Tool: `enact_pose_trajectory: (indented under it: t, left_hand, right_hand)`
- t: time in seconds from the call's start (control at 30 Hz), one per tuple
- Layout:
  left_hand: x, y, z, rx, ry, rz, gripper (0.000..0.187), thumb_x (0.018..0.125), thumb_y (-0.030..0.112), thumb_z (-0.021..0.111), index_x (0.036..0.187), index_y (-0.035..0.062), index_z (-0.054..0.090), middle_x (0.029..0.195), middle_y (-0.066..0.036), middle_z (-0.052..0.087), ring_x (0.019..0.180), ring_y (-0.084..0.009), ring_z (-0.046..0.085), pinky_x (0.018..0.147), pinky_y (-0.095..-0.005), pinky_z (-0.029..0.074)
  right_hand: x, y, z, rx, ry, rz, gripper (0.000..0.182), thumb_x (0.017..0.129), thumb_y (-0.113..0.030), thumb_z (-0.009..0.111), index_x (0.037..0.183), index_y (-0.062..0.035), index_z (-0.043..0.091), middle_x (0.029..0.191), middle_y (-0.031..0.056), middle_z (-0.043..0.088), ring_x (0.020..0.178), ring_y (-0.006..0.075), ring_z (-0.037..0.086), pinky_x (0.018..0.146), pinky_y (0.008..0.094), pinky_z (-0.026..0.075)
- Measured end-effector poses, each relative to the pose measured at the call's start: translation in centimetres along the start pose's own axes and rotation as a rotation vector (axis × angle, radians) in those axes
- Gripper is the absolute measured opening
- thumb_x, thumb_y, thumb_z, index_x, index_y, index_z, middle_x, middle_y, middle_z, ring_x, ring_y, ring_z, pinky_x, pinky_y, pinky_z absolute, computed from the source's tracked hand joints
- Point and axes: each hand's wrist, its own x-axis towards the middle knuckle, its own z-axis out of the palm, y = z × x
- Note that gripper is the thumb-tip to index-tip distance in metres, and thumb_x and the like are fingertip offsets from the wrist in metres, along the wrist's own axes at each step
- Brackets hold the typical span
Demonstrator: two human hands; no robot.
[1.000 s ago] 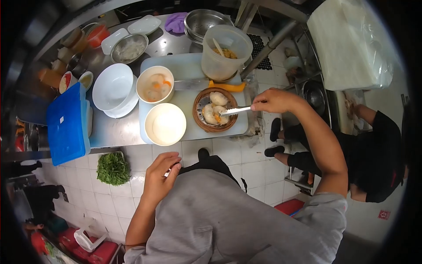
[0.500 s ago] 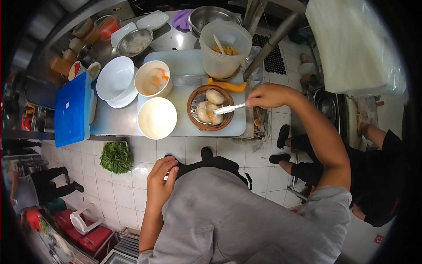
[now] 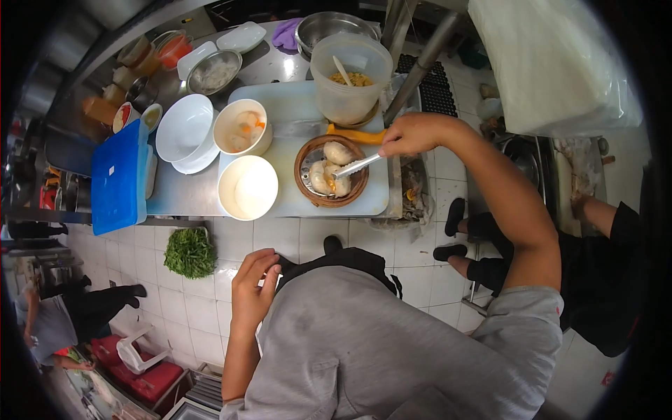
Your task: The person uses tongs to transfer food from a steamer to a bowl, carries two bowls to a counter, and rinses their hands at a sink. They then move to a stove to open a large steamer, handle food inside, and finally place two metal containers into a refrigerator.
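My right hand (image 3: 411, 134) grips metal tongs (image 3: 356, 166) whose tips reach into a round bamboo steamer (image 3: 305, 192) holding several pale dumplings (image 3: 337, 152). The steamer rests on a white cutting board (image 3: 294, 105). On the same board stand a paper bowl with dumplings in broth (image 3: 242, 128) and a paper bowl (image 3: 247, 187) with a pale inside. My left hand (image 3: 252, 288) is low by my waist, fingers bent, touching the dark apron edge over my grey shirt.
A clear tub of yellow food (image 3: 351, 75) with a spoon, stacked white bowls (image 3: 184, 131), a blue lidded box (image 3: 119, 175), metal bowls (image 3: 214, 70) and sauce pots line the steel counter. Greens (image 3: 190, 253) lie on the tiled floor. A person in black (image 3: 602, 266) crouches at right.
My right hand has risen a little toward the tub, tilting the tongs down into the steamer. The left hand stays at my waist. The view has shifted slightly.
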Motion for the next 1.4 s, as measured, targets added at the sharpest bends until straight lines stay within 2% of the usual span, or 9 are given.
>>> enact_pose_trajectory:
  t: [0.47, 0.77, 0.97, 1.07, 1.4]
  left_hand:
    - [-0.6, 0.3, 0.6, 0.004, 0.030, -0.060, 0.011, 0.080, 0.004, 0.062, 0.091, -0.0001, 0.063, 0.098, -0.012, 0.061, 0.081, -0.0220, 0.062, 0.063, -0.0274, 0.051]
    - [-0.9, -0.3, 1.0, -0.004, 0.058, -0.069, 0.011, 0.080, 0.004, 0.062, 0.091, 0.0003, 0.063, 0.097, -0.013, 0.061, 0.081, -0.0228, 0.062, 0.061, -0.0278, 0.052]
    - [-0.8, -0.1, 1.1, -0.010, 0.066, -0.082, 0.011, 0.080, 0.004, 0.062, 0.091, 0.0006, 0.064, 0.097, -0.012, 0.061, 0.080, -0.0228, 0.062, 0.060, -0.0277, 0.052]
    - [-0.7, -0.3, 1.3, -0.015, 0.062, -0.075, 0.011, 0.080, 0.005, 0.062, 0.091, 0.0008, 0.064, 0.097, -0.012, 0.062, 0.080, -0.0226, 0.062, 0.061, -0.0277, 0.052]
    - [0.0, -0.5, 0.9, 0.005, 0.041, -0.063, 0.012, 0.080, 0.005, 0.063, 0.091, 0.0011, 0.063, 0.098, -0.011, 0.062, 0.081, -0.0230, 0.062, 0.063, -0.0290, 0.051]
  right_hand:
    - [1.3, 2.1, 0.7, 0.105, -0.117, -0.061, 0.035, 0.084, -0.041, 0.055, 0.089, -0.0081, 0.066, 0.055, -0.0007, 0.051, 0.051, 0.0096, 0.048, 0.048, 0.0271, 0.037]
    - [1.5, 2.0, 0.2, 0.140, -0.209, -0.020, 0.034, 0.085, -0.041, 0.054, 0.088, -0.0086, 0.066, 0.055, -0.0020, 0.050, 0.049, 0.0085, 0.045, 0.046, 0.0257, 0.036]
    - [2.0, 1.3, 1.5, 0.255, -0.201, -0.011, 0.033, 0.085, -0.038, 0.056, 0.088, -0.0075, 0.065, 0.055, -0.0019, 0.050, 0.049, 0.0078, 0.044, 0.046, 0.0252, 0.035]
    - [1.5, 1.6, 1.4, 0.185, -0.139, -0.091, 0.034, 0.086, -0.038, 0.055, 0.088, -0.0065, 0.065, 0.054, -0.0014, 0.050, 0.048, 0.0091, 0.044, 0.047, 0.0261, 0.036]
    - [0.8, 0.0, 1.9, 0.093, -0.064, -0.081, 0.036, 0.086, -0.040, 0.054, 0.086, -0.0052, 0.065, 0.052, 0.0019, 0.051, 0.049, 0.0121, 0.048, 0.050, 0.0286, 0.038]
